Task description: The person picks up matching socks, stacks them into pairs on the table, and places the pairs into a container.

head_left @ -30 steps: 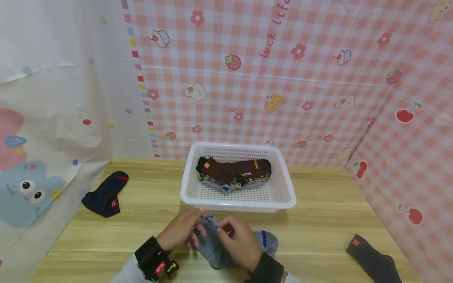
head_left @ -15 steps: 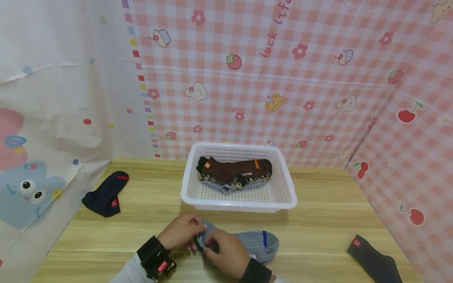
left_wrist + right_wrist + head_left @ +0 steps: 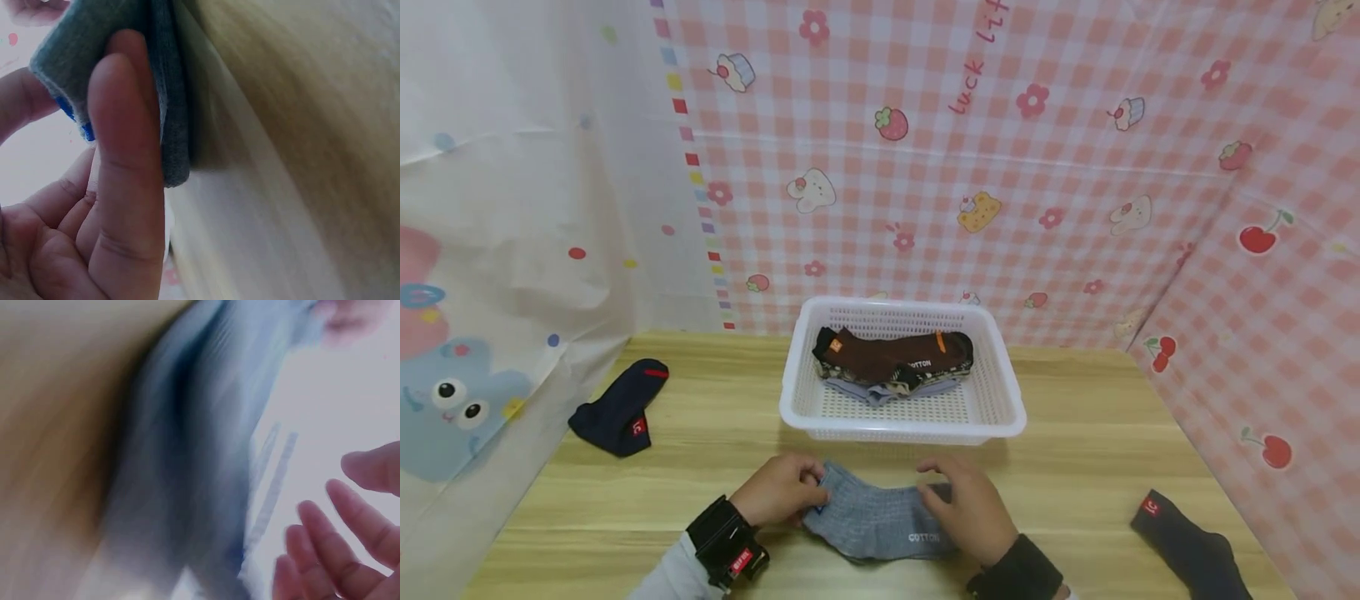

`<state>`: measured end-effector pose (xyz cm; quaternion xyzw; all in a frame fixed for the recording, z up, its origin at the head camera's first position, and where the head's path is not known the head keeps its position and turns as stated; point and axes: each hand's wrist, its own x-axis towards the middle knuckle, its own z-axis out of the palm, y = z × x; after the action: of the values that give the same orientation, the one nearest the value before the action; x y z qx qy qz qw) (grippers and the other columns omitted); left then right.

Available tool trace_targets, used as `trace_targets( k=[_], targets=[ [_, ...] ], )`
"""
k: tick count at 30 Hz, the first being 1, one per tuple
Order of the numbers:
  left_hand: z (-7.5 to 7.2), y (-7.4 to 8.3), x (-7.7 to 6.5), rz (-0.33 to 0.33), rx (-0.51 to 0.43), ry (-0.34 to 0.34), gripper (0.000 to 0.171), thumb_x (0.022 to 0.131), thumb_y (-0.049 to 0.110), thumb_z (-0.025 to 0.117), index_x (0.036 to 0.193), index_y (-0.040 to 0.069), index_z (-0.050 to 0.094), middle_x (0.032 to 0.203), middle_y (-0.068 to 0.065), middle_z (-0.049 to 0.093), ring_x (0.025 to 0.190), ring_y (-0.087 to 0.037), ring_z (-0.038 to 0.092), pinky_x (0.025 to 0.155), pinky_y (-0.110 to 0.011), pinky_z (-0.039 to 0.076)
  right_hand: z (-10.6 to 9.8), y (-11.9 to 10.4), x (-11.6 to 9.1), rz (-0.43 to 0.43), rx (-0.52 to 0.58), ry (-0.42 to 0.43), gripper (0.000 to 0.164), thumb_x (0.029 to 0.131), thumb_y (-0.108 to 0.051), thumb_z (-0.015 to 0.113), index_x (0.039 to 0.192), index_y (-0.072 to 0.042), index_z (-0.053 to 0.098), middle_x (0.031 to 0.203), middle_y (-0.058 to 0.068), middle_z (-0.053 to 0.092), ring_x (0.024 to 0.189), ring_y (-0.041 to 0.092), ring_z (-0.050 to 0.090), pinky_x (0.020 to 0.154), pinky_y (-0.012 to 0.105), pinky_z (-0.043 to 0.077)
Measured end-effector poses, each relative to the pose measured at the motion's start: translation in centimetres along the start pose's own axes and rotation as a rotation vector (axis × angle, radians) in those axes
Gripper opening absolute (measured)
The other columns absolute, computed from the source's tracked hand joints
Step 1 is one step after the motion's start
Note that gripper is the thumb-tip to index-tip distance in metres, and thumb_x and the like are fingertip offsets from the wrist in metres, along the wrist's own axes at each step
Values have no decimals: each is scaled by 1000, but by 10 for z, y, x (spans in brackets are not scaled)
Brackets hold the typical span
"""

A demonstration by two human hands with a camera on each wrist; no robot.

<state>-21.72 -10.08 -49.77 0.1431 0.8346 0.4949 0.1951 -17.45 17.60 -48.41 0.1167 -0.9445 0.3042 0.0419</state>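
Observation:
A grey ankle sock (image 3: 872, 517) with white "COTTON" lettering lies sideways on the table, in front of the basket. My left hand (image 3: 782, 490) pinches its cuff end at the left. In the left wrist view, the left thumb (image 3: 128, 162) presses against the grey fabric (image 3: 81, 56), which shows blue edging and more than one layer. Over the sock's toe end, my right hand (image 3: 973, 508) has its thumb and fingers spread. The right wrist view shows that hand's fingers (image 3: 337, 550) apart from the blurred sock (image 3: 194, 425); the toe is partly hidden.
Behind the sock stands a white perforated basket (image 3: 902, 432) holding a brown sock (image 3: 880, 357) on top of other folded socks. A navy sock (image 3: 617, 408) lies at the far left, and a dark grey sock (image 3: 1191, 546) at the right front. Patterned cloth walls (image 3: 880, 208) border the table.
Both hands were together at the cuff, working the fabric. My right hand has since let go and moved right to the toe end, while the sock's cuff has flattened out leftward.

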Motion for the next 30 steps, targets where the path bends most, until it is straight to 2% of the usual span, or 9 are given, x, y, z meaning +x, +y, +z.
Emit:
trace_targets(
  k=[4, 8, 11, 17, 23, 30],
  targets=[
    [0, 1, 0, -16, 1, -6, 22, 76, 8, 73, 94, -1, 63, 67, 1, 56, 48, -9, 49, 44, -32, 50, -14, 23, -5, 101, -65, 65, 24, 84, -16, 74, 107, -17, 67, 116, -1, 64, 102, 14, 59, 88, 38, 50],
    [0, 0, 1, -40, -4, -4, 25, 75, 7, 74, 96, 0, 62, 70, 1, 55, 50, -9, 49, 45, -30, 50, -20, 40, -13, 155, -72, 68, 25, 83, -17, 75, 107, -16, 67, 112, -1, 64, 97, 13, 59, 84, 33, 50],
    [0, 0, 1, -46, -4, -6, 26, 75, 8, 75, 96, 0, 61, 69, 1, 55, 50, -9, 50, 45, -30, 51, -21, 47, -18, 194, -74, 41, 23, 83, -21, 75, 105, -16, 67, 103, -3, 64, 91, 10, 58, 79, 30, 50],
    [-3, 2, 0, -17, -17, -12, 26, 74, 6, 74, 95, 0, 60, 69, 0, 55, 49, -10, 50, 45, -34, 52, -21, 52, -24, 250, -63, 4, 14, 83, -22, 74, 94, -17, 66, 80, -7, 59, 72, 6, 51, 64, 23, 43],
    [-7, 1, 1, 21, -24, -1, 27, 75, 5, 73, 98, 0, 60, 74, -2, 58, 53, -12, 52, 46, -29, 49, -21, 52, -24, 291, 4, -61, 7, 86, -15, 69, 91, -16, 64, 72, -6, 58, 62, 8, 50, 56, 22, 39],
    [-19, 8, -2, 66, 94, 64, 30, 83, 12, 70, 111, 2, 64, 86, -4, 64, 78, -13, 57, 66, -24, 47, -31, 49, -26, 287, 127, -114, 7, 92, -14, 63, 98, -16, 63, 70, -4, 54, 56, 8, 48, 50, 23, 41]
  ],
)
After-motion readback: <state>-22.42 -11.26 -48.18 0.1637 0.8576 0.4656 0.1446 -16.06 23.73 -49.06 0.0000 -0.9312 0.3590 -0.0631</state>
